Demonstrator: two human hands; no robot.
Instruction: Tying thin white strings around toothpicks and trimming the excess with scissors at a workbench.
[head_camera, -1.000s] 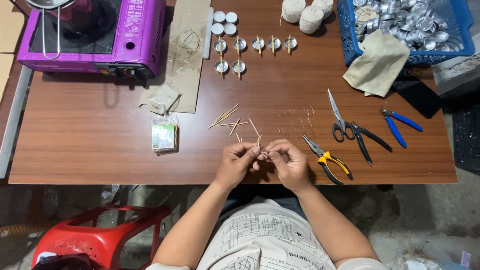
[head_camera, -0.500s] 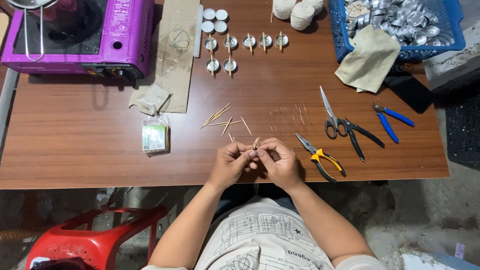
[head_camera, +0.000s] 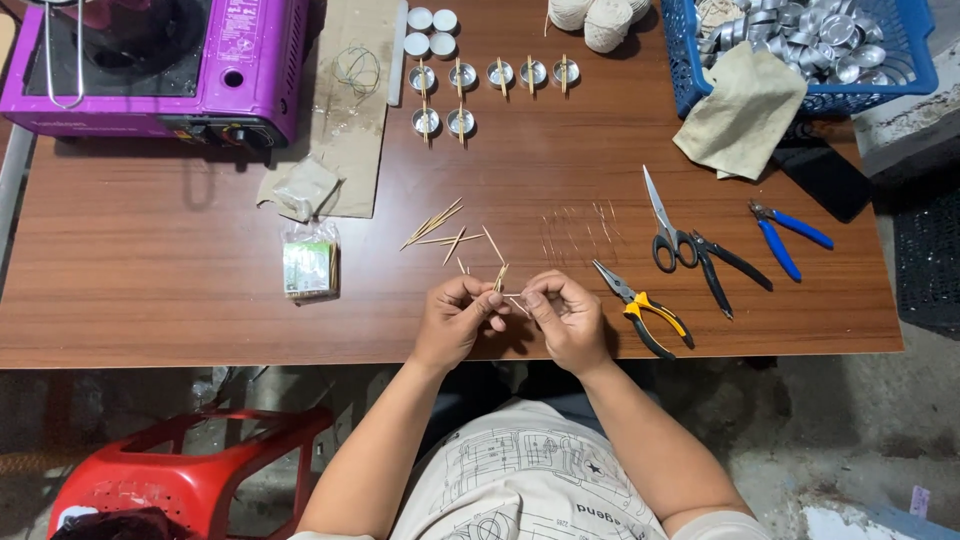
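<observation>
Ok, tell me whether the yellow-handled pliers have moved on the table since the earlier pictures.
No. The yellow-handled pliers lie in the same spot beside the scissors, near the table's front edge. Only the camera view has shifted.

Single head-mounted camera looks steeply down from above, at moderate range, onto the wooden table (head_camera: 200, 300).

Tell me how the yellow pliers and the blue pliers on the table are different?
The yellow pliers lie close beside the right hand; the blue pliers lie farther off, toward the table's right edge. The yellow pliers have black and yellow grips; the blue pliers' grips are all blue. Both lie flat, untouched, noses pointing up-left.
</observation>
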